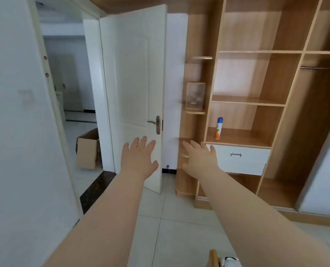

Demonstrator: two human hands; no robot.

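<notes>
Both my arms stretch forward at chest height with the backs of the hands toward the camera. My left hand is spread, fingers straight, in front of the lower part of a white door that stands open into the room. The door's metal lever handle is just above and right of that hand. My right hand is also spread and holds nothing, in front of the wooden wardrobe's corner shelves. Whether either hand touches anything cannot be told.
An open wooden wardrobe fills the right side, with a white drawer and a spray can on the shelf above it. A cardboard box sits beyond the doorway. A clear box stands on a corner shelf. Pale tiles cover the floor.
</notes>
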